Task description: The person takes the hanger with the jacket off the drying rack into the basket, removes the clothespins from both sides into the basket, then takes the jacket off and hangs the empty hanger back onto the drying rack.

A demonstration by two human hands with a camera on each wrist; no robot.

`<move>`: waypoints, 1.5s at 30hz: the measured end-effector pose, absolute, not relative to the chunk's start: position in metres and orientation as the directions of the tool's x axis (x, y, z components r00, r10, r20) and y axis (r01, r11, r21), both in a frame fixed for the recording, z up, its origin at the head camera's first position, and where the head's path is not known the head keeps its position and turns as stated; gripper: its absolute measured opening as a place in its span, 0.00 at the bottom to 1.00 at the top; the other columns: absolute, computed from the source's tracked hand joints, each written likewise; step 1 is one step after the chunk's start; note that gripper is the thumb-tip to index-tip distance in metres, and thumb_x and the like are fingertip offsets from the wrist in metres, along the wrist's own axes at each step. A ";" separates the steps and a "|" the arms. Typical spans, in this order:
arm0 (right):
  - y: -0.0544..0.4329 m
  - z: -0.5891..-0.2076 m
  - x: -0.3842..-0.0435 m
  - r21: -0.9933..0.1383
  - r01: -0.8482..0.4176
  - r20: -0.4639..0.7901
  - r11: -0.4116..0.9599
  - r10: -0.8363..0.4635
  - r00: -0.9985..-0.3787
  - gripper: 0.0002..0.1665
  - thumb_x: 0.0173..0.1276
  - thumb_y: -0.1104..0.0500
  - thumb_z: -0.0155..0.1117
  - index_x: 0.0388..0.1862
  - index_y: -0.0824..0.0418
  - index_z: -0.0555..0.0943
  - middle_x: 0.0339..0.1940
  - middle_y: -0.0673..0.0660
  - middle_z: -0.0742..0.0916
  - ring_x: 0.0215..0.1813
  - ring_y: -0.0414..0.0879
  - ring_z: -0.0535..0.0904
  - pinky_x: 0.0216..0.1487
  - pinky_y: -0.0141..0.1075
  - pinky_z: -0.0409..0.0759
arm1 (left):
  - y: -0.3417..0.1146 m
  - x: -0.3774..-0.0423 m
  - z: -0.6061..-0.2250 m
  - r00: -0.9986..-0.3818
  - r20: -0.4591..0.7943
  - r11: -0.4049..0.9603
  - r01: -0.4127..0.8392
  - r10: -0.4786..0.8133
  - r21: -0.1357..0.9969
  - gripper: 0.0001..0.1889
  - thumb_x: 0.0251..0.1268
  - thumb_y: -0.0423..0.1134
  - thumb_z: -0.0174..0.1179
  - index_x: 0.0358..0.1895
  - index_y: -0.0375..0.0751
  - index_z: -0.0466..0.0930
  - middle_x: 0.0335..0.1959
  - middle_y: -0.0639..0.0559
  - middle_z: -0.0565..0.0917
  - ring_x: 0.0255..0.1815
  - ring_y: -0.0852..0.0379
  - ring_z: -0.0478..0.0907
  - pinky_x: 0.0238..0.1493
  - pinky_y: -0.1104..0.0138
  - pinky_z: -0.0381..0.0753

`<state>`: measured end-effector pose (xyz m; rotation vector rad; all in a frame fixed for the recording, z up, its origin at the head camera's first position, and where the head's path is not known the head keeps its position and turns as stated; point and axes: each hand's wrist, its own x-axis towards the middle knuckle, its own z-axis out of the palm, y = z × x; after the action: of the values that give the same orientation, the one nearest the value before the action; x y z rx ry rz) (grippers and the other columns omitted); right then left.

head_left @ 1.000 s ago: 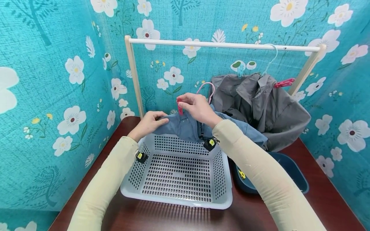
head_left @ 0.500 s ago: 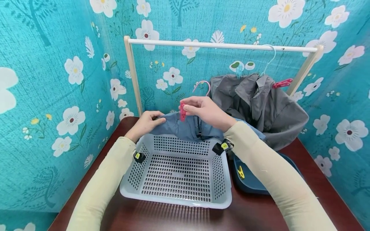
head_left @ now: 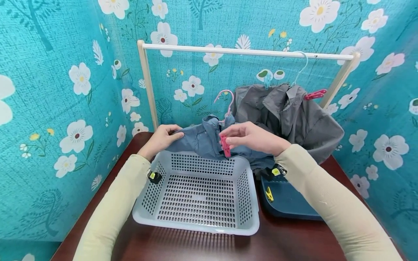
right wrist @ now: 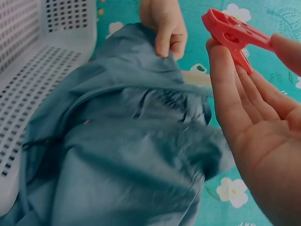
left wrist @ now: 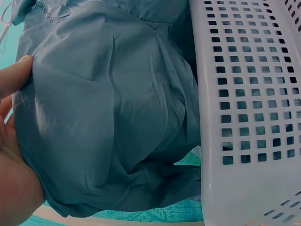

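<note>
In the head view a blue-grey jacket (head_left: 196,140) lies bunched behind the basket, with the hook of a pink hanger (head_left: 232,99) rising from its collar. My left hand (head_left: 162,140) grips the left end of the jacket; in the left wrist view its thumb (left wrist: 19,75) presses on the cloth edge. Between thumb and fingers, my right hand (head_left: 251,137) pinches a red clothespin (head_left: 225,146) in front of the jacket's right part. The right wrist view shows this clothespin (right wrist: 230,35) apart from the cloth.
A light grey perforated basket (head_left: 196,229) stands in front. A navy tray (head_left: 290,213) at right holds a yellow clothespin (head_left: 269,194). Behind, a grey jacket (head_left: 267,107) with a red clothespin (head_left: 315,95) and a light blue clothespin (head_left: 267,80) hangs from the rack's white bar (head_left: 209,49).
My right hand has moved right and down with the red clothespin, away from the jacket's left shoulder, uncovering the collar and hanger. My left hand keeps its hold.
</note>
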<state>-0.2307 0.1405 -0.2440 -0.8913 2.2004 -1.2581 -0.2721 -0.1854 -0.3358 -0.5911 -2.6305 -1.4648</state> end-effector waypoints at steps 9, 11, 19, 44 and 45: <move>0.172 -0.265 -0.228 -0.855 -0.305 -0.122 0.419 -0.735 -0.667 0.27 0.71 0.52 0.57 0.63 0.67 0.72 0.54 0.61 0.82 0.53 0.51 0.79 0.56 0.45 0.73 | -0.184 -0.260 -0.322 -0.927 0.239 0.476 0.356 0.290 0.804 0.11 0.69 0.40 0.56 0.46 0.37 0.83 0.43 0.44 0.82 0.39 0.51 0.74 0.41 0.60 0.73; 0.180 -0.271 -0.228 -0.854 -0.299 -0.131 0.425 -0.733 -0.667 0.27 0.72 0.52 0.57 0.63 0.66 0.72 0.53 0.59 0.83 0.52 0.51 0.79 0.55 0.45 0.74 | -0.181 -0.252 -0.315 -0.927 0.239 0.475 0.356 0.290 0.804 0.11 0.70 0.37 0.56 0.46 0.34 0.82 0.43 0.42 0.82 0.38 0.50 0.74 0.41 0.60 0.73; 0.213 -0.290 -0.227 -0.868 -0.247 -0.171 0.431 -0.726 -0.666 0.26 0.73 0.53 0.55 0.63 0.67 0.71 0.53 0.63 0.81 0.54 0.52 0.78 0.54 0.41 0.75 | -0.181 -0.247 -0.313 -0.929 0.240 0.448 0.349 0.282 0.823 0.11 0.69 0.36 0.56 0.46 0.32 0.82 0.42 0.41 0.82 0.38 0.50 0.74 0.41 0.60 0.73; 0.317 -0.358 -0.237 -0.823 -0.030 -0.407 0.567 -0.624 -0.667 0.29 0.73 0.57 0.54 0.64 0.75 0.65 0.47 0.64 0.83 0.51 0.55 0.79 0.54 0.45 0.75 | -0.187 -0.256 -0.323 -0.931 0.265 0.424 0.351 0.250 0.835 0.12 0.70 0.39 0.56 0.46 0.34 0.82 0.42 0.42 0.82 0.39 0.49 0.74 0.42 0.60 0.74; 0.320 -0.362 -0.239 -0.821 -0.014 -0.418 0.571 -0.618 -0.665 0.29 0.73 0.57 0.54 0.65 0.76 0.64 0.48 0.64 0.83 0.51 0.56 0.79 0.54 0.44 0.75 | -0.185 -0.252 -0.319 -0.932 0.263 0.428 0.350 0.251 0.833 0.12 0.70 0.38 0.55 0.46 0.33 0.82 0.42 0.41 0.82 0.39 0.49 0.74 0.42 0.61 0.74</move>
<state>-0.2385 0.3200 -0.3619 -0.5035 2.0888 -1.0835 -0.2523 -0.1852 -0.3190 -0.5434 -2.5700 -1.5366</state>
